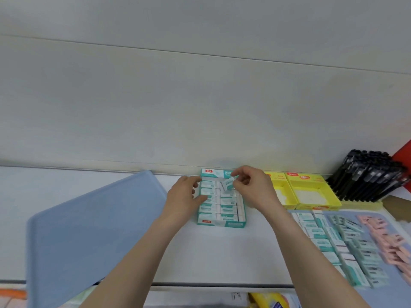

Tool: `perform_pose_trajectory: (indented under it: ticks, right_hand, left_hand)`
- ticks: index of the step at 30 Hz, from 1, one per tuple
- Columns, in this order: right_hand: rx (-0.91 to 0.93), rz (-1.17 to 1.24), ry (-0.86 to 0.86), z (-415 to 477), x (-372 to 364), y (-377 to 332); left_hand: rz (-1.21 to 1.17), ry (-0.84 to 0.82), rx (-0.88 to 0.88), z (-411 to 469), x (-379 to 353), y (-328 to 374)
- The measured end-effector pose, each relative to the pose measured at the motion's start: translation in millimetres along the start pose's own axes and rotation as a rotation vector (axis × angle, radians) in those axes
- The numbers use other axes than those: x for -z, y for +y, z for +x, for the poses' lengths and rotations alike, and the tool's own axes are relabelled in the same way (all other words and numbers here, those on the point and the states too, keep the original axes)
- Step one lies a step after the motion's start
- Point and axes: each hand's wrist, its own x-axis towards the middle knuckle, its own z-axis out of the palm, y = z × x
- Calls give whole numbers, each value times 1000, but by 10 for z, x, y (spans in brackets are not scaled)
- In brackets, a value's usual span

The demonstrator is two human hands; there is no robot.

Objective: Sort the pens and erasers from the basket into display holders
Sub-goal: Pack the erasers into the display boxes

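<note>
Eraser (228, 183): small white block in a teal-printed sleeve, tilted, pinched in right grip (253, 190) just above back rows of teal display box (222, 223). Box holds rows of like erasers. Left grip (182, 196) curls against box's left side; cannot tell if it clamps anything. Right of box: yellow boxes (311, 203), black pens (367, 176), blue tray (375, 213) of erasers. Left of box: blue lid (89, 230).

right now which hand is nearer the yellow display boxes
Right. The right hand, pinching an eraser, is just left of the yellow display boxes; the left hand is farther, at the left edge of the teal eraser box.
</note>
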Motion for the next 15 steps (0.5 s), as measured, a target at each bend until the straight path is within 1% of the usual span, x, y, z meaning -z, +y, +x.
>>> perform_pose_trajectory:
  ticks: [2, 3, 4, 6, 7, 8, 9, 12, 15]
  right_hand:
    - [93, -154, 31, 39, -35, -108]
    - [136, -218, -15, 49, -77, -155]
    - [163, -251, -101, 55, -127, -185]
    - [153, -256, -310, 57, -213, -200]
    - [144, -284, -381, 61, -245, -180]
    - [152, -329, -406, 71, -267, -145]
    - [166, -364, -392, 88, -281, -104]
    - [191, -433, -260, 139, -303, -13]
    - [195, -447, -164, 185, -387, 22]
  left_hand:
    - [28, -50, 7, 15, -8, -13]
    - [30, -61, 9, 22, -14, -21]
    - [28, -65, 10, 28, -15, -24]
    - [18, -75, 7, 41, -5, -30]
    - [15, -87, 2, 45, 6, -37]
    - [14, -102, -4, 49, 15, -45]
    - [12, -117, -9, 52, 24, -53]
    - [5, -144, -15, 56, 37, -70]
    - [2, -152, -8, 53, 37, -65]
